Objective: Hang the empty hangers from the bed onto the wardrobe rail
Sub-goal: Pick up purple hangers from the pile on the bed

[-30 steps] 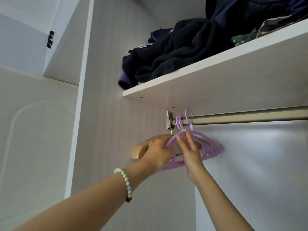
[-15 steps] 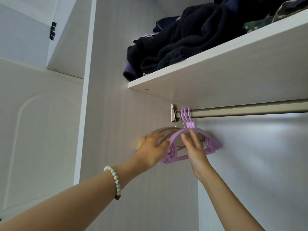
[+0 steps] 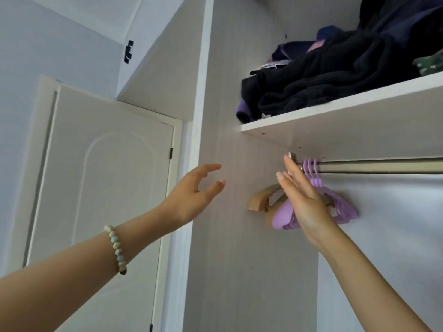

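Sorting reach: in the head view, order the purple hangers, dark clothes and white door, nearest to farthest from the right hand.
1. purple hangers, just behind the right hand
2. dark clothes, above, on shelf
3. white door, far left

Purple plastic hangers (image 3: 341, 207) hang bunched at the metal wardrobe rail's (image 3: 378, 165) left end.

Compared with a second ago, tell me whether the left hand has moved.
Yes. The left hand has let go of the purple hangers and drawn away leftward from the end of the rail, open and holding nothing.
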Action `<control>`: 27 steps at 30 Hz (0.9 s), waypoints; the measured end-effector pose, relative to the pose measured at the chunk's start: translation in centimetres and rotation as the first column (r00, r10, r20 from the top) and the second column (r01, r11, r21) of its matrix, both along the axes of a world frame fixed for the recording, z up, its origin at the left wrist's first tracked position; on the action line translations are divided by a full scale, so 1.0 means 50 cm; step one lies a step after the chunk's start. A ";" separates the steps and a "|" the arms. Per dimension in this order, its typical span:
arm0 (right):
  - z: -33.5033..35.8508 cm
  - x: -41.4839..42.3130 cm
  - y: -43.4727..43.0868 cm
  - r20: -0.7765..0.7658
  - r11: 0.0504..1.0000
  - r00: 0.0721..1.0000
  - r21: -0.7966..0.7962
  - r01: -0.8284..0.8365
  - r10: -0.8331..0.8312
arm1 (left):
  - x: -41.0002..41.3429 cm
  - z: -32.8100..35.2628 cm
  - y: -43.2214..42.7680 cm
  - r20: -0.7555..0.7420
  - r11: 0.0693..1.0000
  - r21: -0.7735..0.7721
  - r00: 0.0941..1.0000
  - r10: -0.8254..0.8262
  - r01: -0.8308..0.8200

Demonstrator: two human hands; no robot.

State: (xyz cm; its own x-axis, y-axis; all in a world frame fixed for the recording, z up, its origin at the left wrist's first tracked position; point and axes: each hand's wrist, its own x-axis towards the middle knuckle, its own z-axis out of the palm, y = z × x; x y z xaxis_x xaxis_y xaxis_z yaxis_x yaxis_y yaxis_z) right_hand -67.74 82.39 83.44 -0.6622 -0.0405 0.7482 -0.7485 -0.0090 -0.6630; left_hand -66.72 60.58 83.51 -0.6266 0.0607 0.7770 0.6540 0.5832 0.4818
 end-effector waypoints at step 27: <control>-0.453 0.392 -1.226 0.470 0.263 0.668 0.667 -0.697 0.577 | 0.773 -0.540 -1.052 0.558 0.583 -0.136 0.424 0.713 -0.801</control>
